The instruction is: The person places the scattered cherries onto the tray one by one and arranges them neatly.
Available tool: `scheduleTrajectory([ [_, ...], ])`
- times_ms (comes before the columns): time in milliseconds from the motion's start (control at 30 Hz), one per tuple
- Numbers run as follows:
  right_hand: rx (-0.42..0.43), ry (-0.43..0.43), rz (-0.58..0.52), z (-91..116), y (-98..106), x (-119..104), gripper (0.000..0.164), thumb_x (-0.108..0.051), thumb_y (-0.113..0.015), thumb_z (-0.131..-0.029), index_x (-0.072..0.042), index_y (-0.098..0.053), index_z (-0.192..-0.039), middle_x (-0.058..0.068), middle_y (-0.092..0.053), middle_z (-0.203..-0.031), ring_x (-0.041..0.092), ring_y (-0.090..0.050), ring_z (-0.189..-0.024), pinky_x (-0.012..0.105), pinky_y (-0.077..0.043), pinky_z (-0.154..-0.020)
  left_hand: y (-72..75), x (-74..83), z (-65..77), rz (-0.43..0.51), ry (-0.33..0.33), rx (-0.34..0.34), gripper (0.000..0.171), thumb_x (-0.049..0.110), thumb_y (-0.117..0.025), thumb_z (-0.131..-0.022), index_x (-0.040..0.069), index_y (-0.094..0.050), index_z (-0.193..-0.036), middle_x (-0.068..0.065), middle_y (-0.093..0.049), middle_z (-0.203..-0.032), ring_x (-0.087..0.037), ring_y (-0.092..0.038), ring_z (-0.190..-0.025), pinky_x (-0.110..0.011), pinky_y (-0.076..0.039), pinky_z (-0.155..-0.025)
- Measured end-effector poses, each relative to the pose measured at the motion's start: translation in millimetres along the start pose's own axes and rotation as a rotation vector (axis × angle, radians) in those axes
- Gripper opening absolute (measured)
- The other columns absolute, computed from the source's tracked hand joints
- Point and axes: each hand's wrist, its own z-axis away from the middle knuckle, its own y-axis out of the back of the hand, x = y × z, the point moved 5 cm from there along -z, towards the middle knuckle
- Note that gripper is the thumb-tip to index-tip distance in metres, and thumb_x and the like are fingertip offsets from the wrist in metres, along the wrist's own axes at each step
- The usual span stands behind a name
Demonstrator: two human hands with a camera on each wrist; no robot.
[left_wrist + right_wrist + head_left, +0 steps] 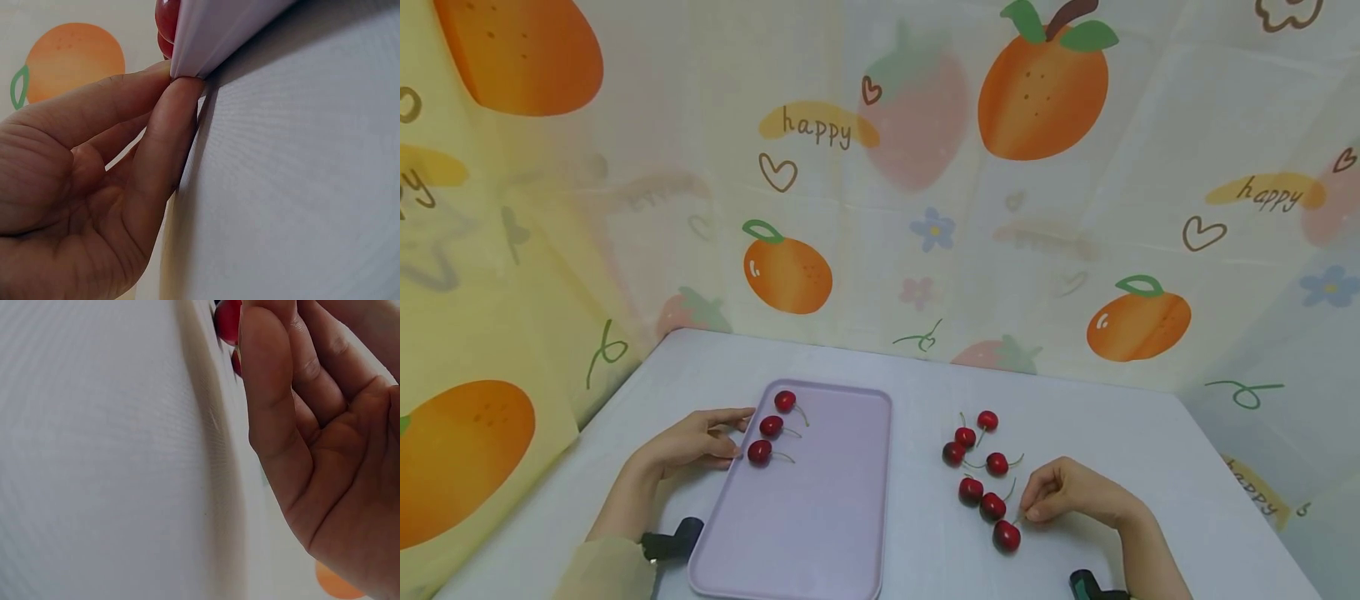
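Note:
Along the left rim of a pale purple tray [820,517], my left hand [688,442] pinches the edge between thumb and forefinger, as the left wrist view also shows. Three red cherries with stems lie in a column inside the tray, the lowest one a dark cherry [759,452] near that rim. To the right, my right hand [1071,496] has thumb and forefinger together on the stem of the nearest loose cherry [1007,537]. That cherry appears to rest on the table. The right wrist view hides the fingertips' contact and shows only bits of red fruit [229,322].
Several more cherries lie loosely grouped on the white table [917,467] between tray and right hand, among them one at the back [987,421]. A fruit-printed curtain [880,250] rises behind the table's far edge. Black wrist mounts [673,540] sit by both wrists.

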Motion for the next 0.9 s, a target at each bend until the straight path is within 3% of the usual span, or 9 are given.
scheduleTrajectory([
  [600, -0.015, 0.039, -0.057, -3.4, -1.8, -3.3, 0.018, -0.010, -0.063, -0.085, 0.007, -0.067, -0.090, -0.008, -0.069, -0.075, 0.005, -0.060, -0.066, 0.028, -0.057, -0.067, 1.1, -1.7, -0.5, 0.007, -0.016, -0.004, 0.069, 0.010, -0.066, -0.081, 0.004, -0.035, -0.142, -0.024, -0.042, -0.130, -0.012, -0.061, -0.081, -0.026, -0.058, -0.073],
  [900, -0.027, 0.110, -0.100, -3.3, -3.1, -12.0, 0.015, -0.005, -0.061, -0.085, 0.009, -0.066, -0.087, -0.008, -0.067, -0.072, 0.005, -0.058, -0.063, 0.028, -0.055, -0.061, 1.1, -2.2, -0.8, 0.008, -0.025, -0.010, 0.069, 0.010, -0.065, -0.081, 0.003, -0.035, -0.142, -0.024, -0.042, -0.130, -0.011, -0.061, -0.080, -0.026, -0.058, -0.073],
])
